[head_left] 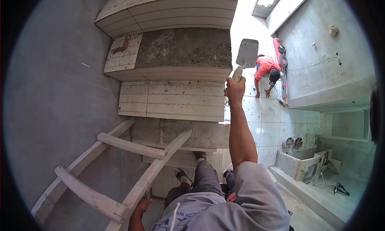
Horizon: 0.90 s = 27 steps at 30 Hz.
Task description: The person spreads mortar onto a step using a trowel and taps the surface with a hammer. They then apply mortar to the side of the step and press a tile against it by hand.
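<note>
My right hand (234, 90) is raised and gripped around the handle of a metal trowel (246, 54), blade up, beside the edge of a stair step covered in grey mortar (185, 48). My left hand (141, 207) is low at the bottom, fingers closed on the side rail of a wooden ladder (120, 179). Tiled steps (172, 98) lie below and above the mortared one. My legs and shoes (182, 177) show beneath me.
Another person in an orange shirt (266, 70) crouches on the white tiled floor (268, 123) below, next to a red level (279, 66). A grey wall (52, 90) rises at left. Concrete ledges, round fittings (292, 143) and cables lie at right.
</note>
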Tool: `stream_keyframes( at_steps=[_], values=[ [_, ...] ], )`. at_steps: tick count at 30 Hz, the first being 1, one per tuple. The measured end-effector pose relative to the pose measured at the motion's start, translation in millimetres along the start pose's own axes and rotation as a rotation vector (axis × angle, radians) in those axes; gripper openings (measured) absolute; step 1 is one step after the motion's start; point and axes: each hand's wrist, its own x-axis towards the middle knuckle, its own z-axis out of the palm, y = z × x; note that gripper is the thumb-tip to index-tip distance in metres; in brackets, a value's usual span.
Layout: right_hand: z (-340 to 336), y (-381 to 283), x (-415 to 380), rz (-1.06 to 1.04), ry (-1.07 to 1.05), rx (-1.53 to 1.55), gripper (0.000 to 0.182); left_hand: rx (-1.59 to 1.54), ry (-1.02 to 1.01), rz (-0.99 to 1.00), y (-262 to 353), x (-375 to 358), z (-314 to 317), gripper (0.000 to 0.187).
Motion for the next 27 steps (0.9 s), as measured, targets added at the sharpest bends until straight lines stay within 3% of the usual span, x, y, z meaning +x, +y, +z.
stream_keyframes(
  at_steps=[2, 3, 6, 11, 13, 15, 17, 19, 21, 23, 25, 27],
  values=[
    [5, 61, 19, -0.709, 0.256, -0.524, 0.036, -0.085, -0.035, -0.081, -32, -19, -4, 0.026],
    [15, 22, 65, -0.759, 0.274, -0.517, 0.036, -0.105, -0.044, -0.033, 17, 1, 5, 0.026],
    [14, -21, 8, -0.244, 0.003, -0.408, 0.043, -0.181, -0.039, -0.087, 2, -20, 6, 0.026],
    [4, -46, -3, -0.389, 0.222, -0.436, 0.044, -0.117, -0.060, -0.161, 9, -26, 1, 0.026],
    [3, -36, 5, -0.325, 0.025, -0.579, 0.045, -0.130, -0.069, -0.151, 7, -18, -1, 0.027],
    [3, -32, 5, -0.351, -0.014, -0.588, 0.045, -0.142, -0.091, -0.138, 11, -6, -1, 0.027],
    [6, -35, -1, -0.246, -0.041, -0.538, 0.043, -0.132, -0.112, -0.164, 17, 5, -2, 0.028],
    [7, -52, -11, -0.306, 0.133, -0.405, 0.039, -0.097, -0.102, -0.146, 23, 15, 1, 0.029],
    [9, -52, -6, -0.305, 0.205, -0.476, 0.037, -0.056, -0.091, -0.135, 24, 17, -2, 0.030],
    [3, -30, 11, -0.335, 0.007, -0.705, 0.036, -0.024, -0.113, -0.098, 36, 19, -2, 0.030],
    [0, -57, 1, -0.321, -0.053, -0.695, 0.037, -0.008, -0.137, -0.054, 51, 25, 5, 0.030],
    [4, -70, -9, -0.322, 0.149, -0.517, 0.040, -0.014, -0.149, -0.049, 48, 26, 16, 0.031]
  ],
)
